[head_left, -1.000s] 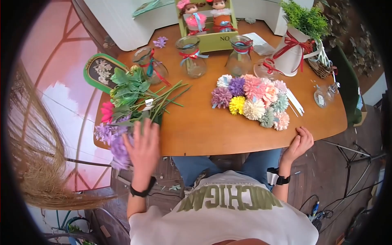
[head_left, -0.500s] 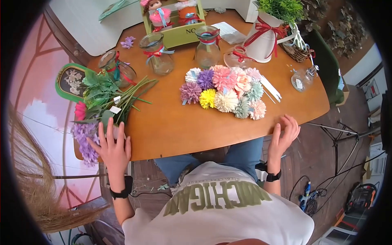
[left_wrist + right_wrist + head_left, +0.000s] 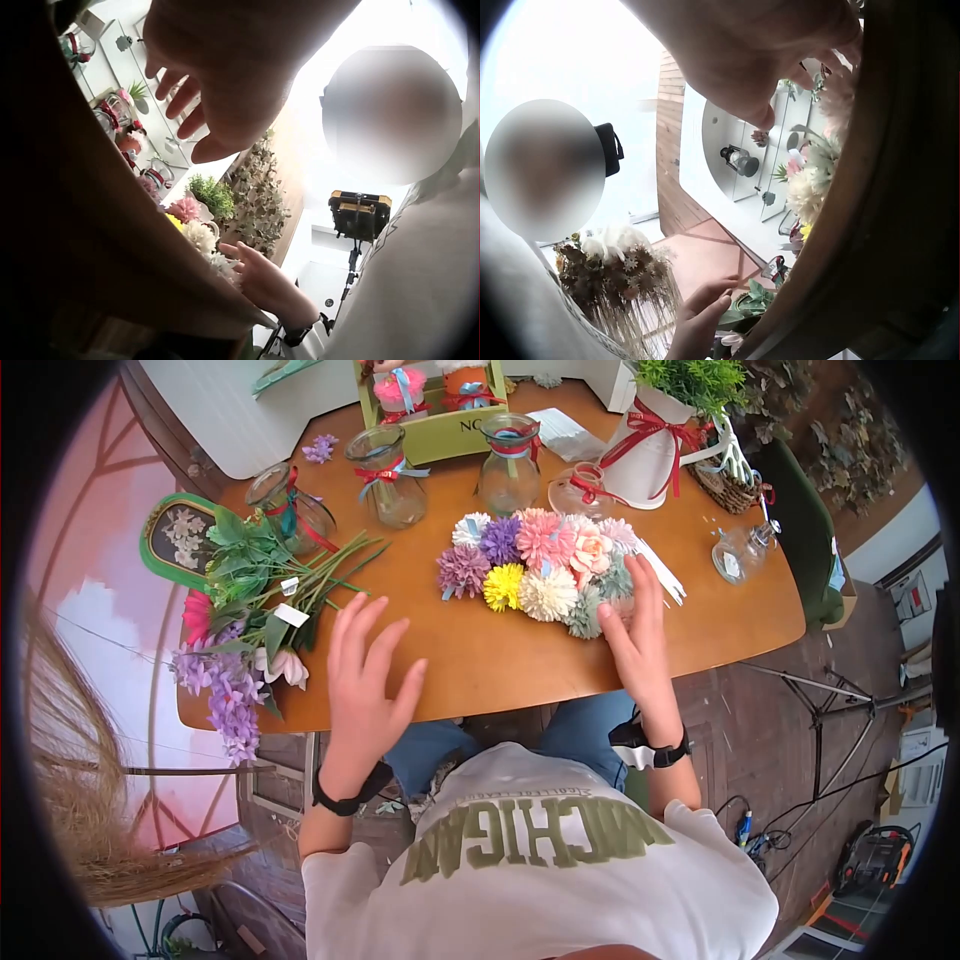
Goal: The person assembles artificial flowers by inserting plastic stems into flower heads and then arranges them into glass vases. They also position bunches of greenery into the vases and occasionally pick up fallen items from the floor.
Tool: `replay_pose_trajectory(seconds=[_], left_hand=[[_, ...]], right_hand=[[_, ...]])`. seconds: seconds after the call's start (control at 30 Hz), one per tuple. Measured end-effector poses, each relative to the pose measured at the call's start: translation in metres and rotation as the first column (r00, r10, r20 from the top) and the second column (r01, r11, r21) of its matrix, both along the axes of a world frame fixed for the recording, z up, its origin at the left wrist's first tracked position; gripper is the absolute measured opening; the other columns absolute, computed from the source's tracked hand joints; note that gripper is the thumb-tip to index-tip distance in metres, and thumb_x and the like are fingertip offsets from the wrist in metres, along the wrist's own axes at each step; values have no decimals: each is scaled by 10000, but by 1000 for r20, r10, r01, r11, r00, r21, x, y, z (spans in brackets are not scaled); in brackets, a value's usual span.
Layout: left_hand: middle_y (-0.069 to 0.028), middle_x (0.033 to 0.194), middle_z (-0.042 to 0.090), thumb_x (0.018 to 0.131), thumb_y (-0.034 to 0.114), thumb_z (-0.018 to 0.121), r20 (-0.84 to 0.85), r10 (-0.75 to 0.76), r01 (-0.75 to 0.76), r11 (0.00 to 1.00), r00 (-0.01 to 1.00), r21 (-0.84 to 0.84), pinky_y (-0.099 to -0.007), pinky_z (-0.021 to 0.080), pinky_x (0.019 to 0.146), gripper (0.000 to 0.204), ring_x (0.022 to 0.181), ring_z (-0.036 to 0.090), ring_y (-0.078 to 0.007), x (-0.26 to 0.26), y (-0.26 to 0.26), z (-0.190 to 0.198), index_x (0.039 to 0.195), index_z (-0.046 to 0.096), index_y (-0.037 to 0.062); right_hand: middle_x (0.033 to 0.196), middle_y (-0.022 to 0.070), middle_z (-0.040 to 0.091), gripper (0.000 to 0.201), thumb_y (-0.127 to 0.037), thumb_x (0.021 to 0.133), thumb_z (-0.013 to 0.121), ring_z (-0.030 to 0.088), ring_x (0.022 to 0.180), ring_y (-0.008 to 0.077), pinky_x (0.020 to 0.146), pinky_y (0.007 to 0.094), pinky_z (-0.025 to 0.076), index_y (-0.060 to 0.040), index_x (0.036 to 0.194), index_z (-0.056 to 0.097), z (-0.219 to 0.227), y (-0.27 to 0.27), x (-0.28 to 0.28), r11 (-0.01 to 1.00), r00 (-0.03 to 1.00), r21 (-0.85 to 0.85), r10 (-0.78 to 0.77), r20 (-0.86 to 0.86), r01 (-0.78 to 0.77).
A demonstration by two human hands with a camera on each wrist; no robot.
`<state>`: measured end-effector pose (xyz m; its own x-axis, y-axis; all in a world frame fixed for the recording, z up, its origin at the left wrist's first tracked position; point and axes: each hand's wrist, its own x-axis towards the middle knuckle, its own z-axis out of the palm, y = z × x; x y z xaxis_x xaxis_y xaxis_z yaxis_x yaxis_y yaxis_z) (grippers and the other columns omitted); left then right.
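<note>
A cluster of paper flower heads [image 3: 530, 565] in purple, yellow, pink, white and teal lies mid-table on the wooden table [image 3: 480, 660]. My right hand [image 3: 632, 622] rests on the cluster's near right edge, its fairly straight fingers lying over a teal and a pink head. My left hand [image 3: 365, 660] hovers above the table's near edge with its fingers spread, holding nothing, just right of a bunch of stemmed artificial flowers [image 3: 255, 605]. In the left wrist view the left hand [image 3: 217, 90] shows loose fingers. In the right wrist view the right hand [image 3: 780, 52] touches the flowers [image 3: 810, 187].
Glass vases with ribbons [image 3: 385, 475] stand in a row behind the flowers. A white pot with a green plant [image 3: 650, 445], a green box with dolls [image 3: 440, 420], white sticks [image 3: 662, 575], a small glass bottle [image 3: 738, 555] and a green frame [image 3: 175, 535] ring the table.
My right hand left the table's near right edge and moved onto the flower heads. My left hand came off the stemmed bunch and shifted right over the table.
</note>
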<state>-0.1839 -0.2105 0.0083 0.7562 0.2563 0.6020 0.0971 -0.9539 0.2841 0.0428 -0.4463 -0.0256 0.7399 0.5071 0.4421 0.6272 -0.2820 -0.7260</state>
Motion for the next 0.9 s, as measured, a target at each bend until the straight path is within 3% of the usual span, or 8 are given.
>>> replay_pose_trajectory(seconds=[0.1,0.17,0.23,0.5,0.57,0.7,0.73,0.9], left_hand=[[-187,1566,394,900,204,724,-30,-7,3,989,1000,-150,-510,282,1201,574,1493,325,-397,16,-3,-1,1413,526,39],[-209,1573,376,944,268,720,78,-117,140,849,990,-509,-480,264,1222,606,1498,310,-389,43,1,-3,1459,498,38],[-213,1599,350,996,379,659,108,-121,162,766,987,-622,-458,246,1227,629,1508,304,-369,82,19,-21,1493,473,41],[-206,1536,457,1014,480,600,16,-201,170,785,979,-595,-411,290,1201,647,1450,387,-342,169,62,-44,1474,510,33],[-187,1499,500,1024,464,593,46,-245,188,597,968,-780,-369,323,1175,628,1398,458,-288,166,68,-38,1470,514,29],[-153,1466,534,1036,439,588,126,-219,226,523,968,-822,-329,341,1154,607,1342,510,-237,155,74,-44,1473,515,25],[-146,1484,527,1055,419,557,170,-223,249,395,960,-884,-338,324,1173,592,1379,481,-235,151,72,-36,1484,502,14],[-141,1505,517,1077,400,510,276,-128,280,14,953,-960,-387,316,1198,574,1408,460,-246,146,86,-44,1477,498,-11]], right_hand=[[1613,270,272,657,-305,1002,637,317,1475,441,1217,482,255,-22,1534,375,-5,12,3,997,999,-63,-33,20,35],[1604,278,287,656,-319,1003,638,314,1476,451,1213,487,263,-19,1527,381,-10,16,8,997,999,-69,-33,28,35],[1596,289,298,660,-324,999,645,303,1488,447,1215,484,265,-18,1522,384,-14,17,12,999,998,-26,37,-54,-38],[1613,284,287,700,-328,981,669,268,1513,449,1228,499,244,-34,1539,366,-3,18,0,983,987,-87,161,-17,-162],[1618,295,275,709,-340,988,658,261,1514,454,1233,506,231,-36,1552,354,4,5,20,986,993,-163,50,109,-32],[1619,303,278,731,-435,1020,600,257,1528,425,1242,468,231,3,1549,350,24,3,60,970,994,-217,103,-44,-110],[1619,303,278,731,-435,1020,600,257,1528,425,1242,468,231,3,1549,350,25,7,66,969,994,-224,96,-43,-103],[1587,320,332,759,-485,1031,557,291,1510,425,1236,462,247,49,1531,351,22,33,76,884,897,-237,331,-293,-404]])
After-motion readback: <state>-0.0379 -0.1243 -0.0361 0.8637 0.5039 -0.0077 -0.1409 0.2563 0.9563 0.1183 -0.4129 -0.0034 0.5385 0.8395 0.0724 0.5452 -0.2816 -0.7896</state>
